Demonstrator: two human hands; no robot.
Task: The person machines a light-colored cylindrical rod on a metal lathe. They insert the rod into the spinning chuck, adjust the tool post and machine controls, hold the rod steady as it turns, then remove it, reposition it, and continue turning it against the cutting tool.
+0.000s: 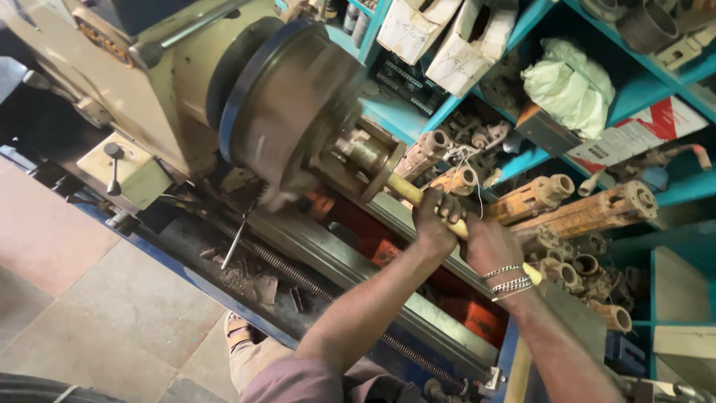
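fingers: on my left hand [434,224] they are curled tight around the yellow rod [429,203]; on my right hand [488,245] they are wrapped around the same rod, further from the chuck.
rod: i see it running from the lathe chuck [294,104] down toward my wrists, both hands touching it.
chuck: blurred in my view, mounted on the cream headstock [160,82].
wrist: silver bracelets [509,279] sit on my right wrist.
lathe bed [350,254]: lies below my forearms.
shelves [544,157]: blue, just behind the lathe, stacked with rusty pipe fittings [589,209].
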